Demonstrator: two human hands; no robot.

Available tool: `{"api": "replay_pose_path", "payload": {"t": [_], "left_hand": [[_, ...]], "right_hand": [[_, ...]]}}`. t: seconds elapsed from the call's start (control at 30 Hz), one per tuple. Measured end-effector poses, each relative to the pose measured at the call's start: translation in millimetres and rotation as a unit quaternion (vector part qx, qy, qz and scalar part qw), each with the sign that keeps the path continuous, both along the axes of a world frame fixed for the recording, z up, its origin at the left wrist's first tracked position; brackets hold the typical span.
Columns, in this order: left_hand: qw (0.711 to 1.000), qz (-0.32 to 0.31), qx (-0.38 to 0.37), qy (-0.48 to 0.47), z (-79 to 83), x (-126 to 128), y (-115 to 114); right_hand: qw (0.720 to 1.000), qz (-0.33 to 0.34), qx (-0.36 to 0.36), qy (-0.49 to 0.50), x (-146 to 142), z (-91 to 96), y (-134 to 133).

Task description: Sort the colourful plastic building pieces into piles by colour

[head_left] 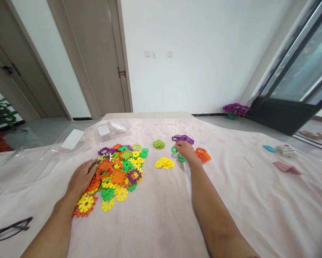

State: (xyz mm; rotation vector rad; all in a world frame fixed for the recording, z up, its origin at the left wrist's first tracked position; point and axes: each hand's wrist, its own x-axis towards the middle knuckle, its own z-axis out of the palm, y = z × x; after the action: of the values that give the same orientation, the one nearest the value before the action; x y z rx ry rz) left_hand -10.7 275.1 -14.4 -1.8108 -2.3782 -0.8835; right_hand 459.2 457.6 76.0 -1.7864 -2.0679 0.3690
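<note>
A mixed pile of plastic building pieces (119, 177), notched discs and toothed squares in orange, yellow, green and purple, lies left of centre on the cloth. My left hand (81, 178) rests against the pile's left edge, fingers stretched out and apart. In the fingertips of my right hand (184, 148) is a green notched disc (174, 149), just above the cloth. Partly behind that hand lie more green discs (181, 158). Around it sit single-colour heaps: purple pieces (186, 138), orange pieces (203, 154), yellow discs (164, 163) and lime-green pieces (159, 144).
Clear plastic packaging (72, 139) lies at the left and back left. Black-framed glasses (13, 229) rest at the front left. A tissue pack (287, 151), a blue item (269, 148) and a folded pink cloth (287, 167) lie on the right of the pale tablecloth (161, 222).
</note>
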Motion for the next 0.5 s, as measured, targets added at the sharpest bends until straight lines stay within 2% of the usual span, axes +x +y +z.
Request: {"api": "replay_pose_path", "payload": {"t": [0.1,0.2,0.37,0.5], "left_hand": [[1.0,0.001,-0.002,-0.001,0.5,0.3,0.1],[1.0,0.002,-0.005,0.001,1.5,1.1,0.0],[1.0,0.003,-0.007,0.006,2.0,1.1,0.0],[1.0,0.0,-0.007,0.006,2.2,1.7,-0.4]], "right_hand": [[0.999,-0.045,-0.004,-0.024,10.0,2.6,-0.3],[0.999,-0.028,0.014,-0.008,4.6,6.4,-2.1],[0.993,0.115,0.005,0.026,-36.1,6.5,-15.1],[0.966,0.249,-0.05,0.054,-75.8,2.8,-39.9]]}}
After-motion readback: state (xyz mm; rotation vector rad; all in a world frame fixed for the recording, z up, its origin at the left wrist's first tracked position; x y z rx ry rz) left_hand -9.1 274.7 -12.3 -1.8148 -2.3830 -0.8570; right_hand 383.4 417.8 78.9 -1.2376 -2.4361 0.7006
